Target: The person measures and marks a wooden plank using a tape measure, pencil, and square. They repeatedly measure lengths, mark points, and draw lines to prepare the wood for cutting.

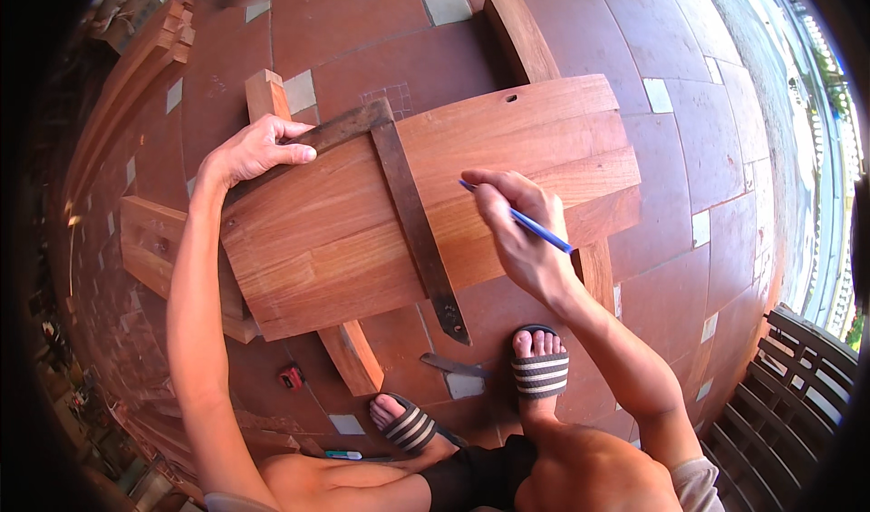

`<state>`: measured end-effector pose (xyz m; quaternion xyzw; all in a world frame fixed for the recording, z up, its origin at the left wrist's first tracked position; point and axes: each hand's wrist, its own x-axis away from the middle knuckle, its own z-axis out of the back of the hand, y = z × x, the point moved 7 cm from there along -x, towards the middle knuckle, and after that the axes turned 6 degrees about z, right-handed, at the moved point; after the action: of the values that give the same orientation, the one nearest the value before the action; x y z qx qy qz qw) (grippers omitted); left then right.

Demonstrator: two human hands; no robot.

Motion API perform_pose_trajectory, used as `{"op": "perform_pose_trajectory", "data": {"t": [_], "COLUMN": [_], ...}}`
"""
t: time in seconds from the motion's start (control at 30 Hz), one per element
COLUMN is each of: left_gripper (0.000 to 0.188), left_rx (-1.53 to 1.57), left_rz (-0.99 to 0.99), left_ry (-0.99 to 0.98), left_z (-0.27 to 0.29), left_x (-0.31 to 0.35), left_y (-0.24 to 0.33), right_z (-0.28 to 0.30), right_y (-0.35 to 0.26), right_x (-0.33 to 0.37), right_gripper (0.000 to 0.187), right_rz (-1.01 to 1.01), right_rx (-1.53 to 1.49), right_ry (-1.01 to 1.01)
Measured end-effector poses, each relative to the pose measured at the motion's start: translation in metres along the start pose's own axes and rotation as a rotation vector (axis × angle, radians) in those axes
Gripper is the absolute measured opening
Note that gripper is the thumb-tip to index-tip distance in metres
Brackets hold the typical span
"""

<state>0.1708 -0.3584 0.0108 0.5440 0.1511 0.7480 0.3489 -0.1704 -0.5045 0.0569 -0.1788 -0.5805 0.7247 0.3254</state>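
Observation:
A wide reddish-brown wooden panel point(308, 267) of joined boards lies across wooden supports on the floor. On top of it rests a large dark try square point(410, 213), its stock along the panel's far edge and its blade reaching across past the near edge. My left hand point(258, 154) grips the stock at the far left edge, thumb over the top. Between the fingers of my right hand point(530, 263) is a blue pen point(542, 232), held as for writing. Its tip points left, over the panel right of the blade; whether it touches the wood I cannot tell.
Wooden beams point(523, 36) stick out from under the panel, one point(352, 358) toward my feet. Near my sandals lie a dark metal strip point(444, 364), a small red tool point(290, 377) and a teal-handled cutter point(344, 455). A dark slatted rack point(779, 403) stands at right.

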Motion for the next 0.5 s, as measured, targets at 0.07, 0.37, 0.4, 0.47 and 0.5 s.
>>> {"op": "perform_pose_trajectory", "data": {"t": [0.07, 0.37, 0.4, 0.47, 0.5], "left_gripper": [0.065, 0.068, 0.068, 0.067, 0.067], "left_rx": [0.001, -0.044, -0.037, -0.059, -0.069], "left_rz": [0.012, 0.015, 0.018, 0.021, 0.021], "left_ry": [-0.010, 0.006, -0.004, 0.015, 0.023], "left_z": [-0.002, 0.000, -0.001, 0.000, 0.000], "left_x": [0.001, 0.002, 0.002, 0.003, 0.003], "left_y": [0.001, 0.005, 0.005, 0.005, 0.006], "right_z": [-0.010, -0.034, -0.036, -0.040, -0.040], "right_y": [0.000, -0.008, -0.009, -0.006, -0.005], "right_x": [-0.012, -0.044, -0.045, -0.045, -0.045], "right_gripper": [0.026, 0.023, 0.022, 0.022, 0.021], "right_rz": [0.023, 0.076, 0.069, 0.116, 0.139], "right_rx": [0.015, 0.083, 0.089, 0.084, 0.083], "right_ry": [0.044, 0.007, 0.002, 0.007, 0.011]}}
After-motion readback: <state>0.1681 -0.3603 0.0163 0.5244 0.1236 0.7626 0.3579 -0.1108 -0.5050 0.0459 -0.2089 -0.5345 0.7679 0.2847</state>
